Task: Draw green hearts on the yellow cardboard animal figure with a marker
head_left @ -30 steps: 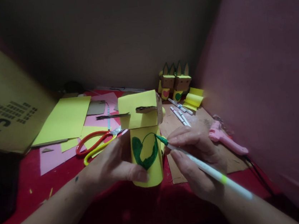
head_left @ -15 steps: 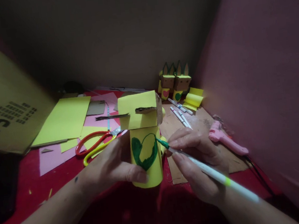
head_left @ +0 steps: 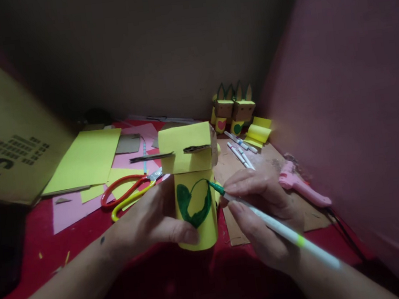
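My left hand (head_left: 157, 221) is closed round a yellow paper figure (head_left: 185, 148), its thumb across the lower front and its other fingers hidden behind. The figure has a tube body and a box-like head with two cardboard pieces sticking out. On the tube is a green heart outline (head_left: 200, 215), filled in along its left side and lower right, with yellow paper showing in the middle. In a pinch, my right hand (head_left: 264, 209) holds a green marker (head_left: 280, 229). The marker's tip touches the heart's upper right edge.
Red-and-yellow scissors (head_left: 128, 191) lie left of the figure, by yellow card (head_left: 85, 157) and pink paper (head_left: 73, 214). Two finished-looking figures (head_left: 235, 109) stand at the back, near loose markers (head_left: 239, 154). A pink glue gun (head_left: 302, 185) rests on cardboard (head_left: 237, 231) at right.
The figure has shifted very slightly to the right in my left hand. The marker tip stays at the heart's upper right edge, and the pen's back end has moved a little left.
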`<act>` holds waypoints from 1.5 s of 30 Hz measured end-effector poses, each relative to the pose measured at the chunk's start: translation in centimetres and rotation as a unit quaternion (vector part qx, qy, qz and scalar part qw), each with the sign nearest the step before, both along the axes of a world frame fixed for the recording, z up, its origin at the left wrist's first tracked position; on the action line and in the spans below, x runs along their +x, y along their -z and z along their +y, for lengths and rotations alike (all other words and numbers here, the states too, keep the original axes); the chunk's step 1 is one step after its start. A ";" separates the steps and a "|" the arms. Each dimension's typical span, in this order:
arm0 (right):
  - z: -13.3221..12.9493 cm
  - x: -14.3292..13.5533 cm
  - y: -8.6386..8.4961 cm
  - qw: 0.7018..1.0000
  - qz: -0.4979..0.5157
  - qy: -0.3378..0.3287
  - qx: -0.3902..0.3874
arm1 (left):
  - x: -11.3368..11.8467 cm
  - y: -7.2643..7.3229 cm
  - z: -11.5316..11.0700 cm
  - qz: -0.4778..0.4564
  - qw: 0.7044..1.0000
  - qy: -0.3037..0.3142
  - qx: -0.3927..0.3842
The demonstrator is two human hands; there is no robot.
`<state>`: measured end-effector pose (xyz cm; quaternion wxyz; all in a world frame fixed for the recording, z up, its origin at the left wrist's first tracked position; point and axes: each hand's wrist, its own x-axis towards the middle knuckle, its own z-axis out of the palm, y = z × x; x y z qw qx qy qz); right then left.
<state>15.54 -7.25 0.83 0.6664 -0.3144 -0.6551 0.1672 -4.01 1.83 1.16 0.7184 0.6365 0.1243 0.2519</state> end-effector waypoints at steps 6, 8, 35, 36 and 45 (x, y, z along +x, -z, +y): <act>0.0 0.0 0.0 1.000 0.000 -0.005 -0.003 | -0.2 0.0 -0.1 0.032 0.999 -0.017 -0.005; 0.1 -0.1 -0.1 1.000 -0.002 -0.005 -0.004 | -0.1 -0.1 -0.2 0.030 0.999 -0.015 0.002; -0.3 -0.2 -0.2 1.000 -0.015 -0.004 -0.013 | -0.1 0.0 0.0 0.040 0.999 -0.021 0.012; -0.3 -0.2 -0.2 1.000 -0.014 -0.002 -0.013 | 0.0 -0.1 -0.1 0.041 0.999 -0.021 0.012; -0.2 -0.3 -0.1 1.000 -0.001 0.010 -0.012 | -0.1 0.0 -0.1 0.031 0.999 -0.026 0.004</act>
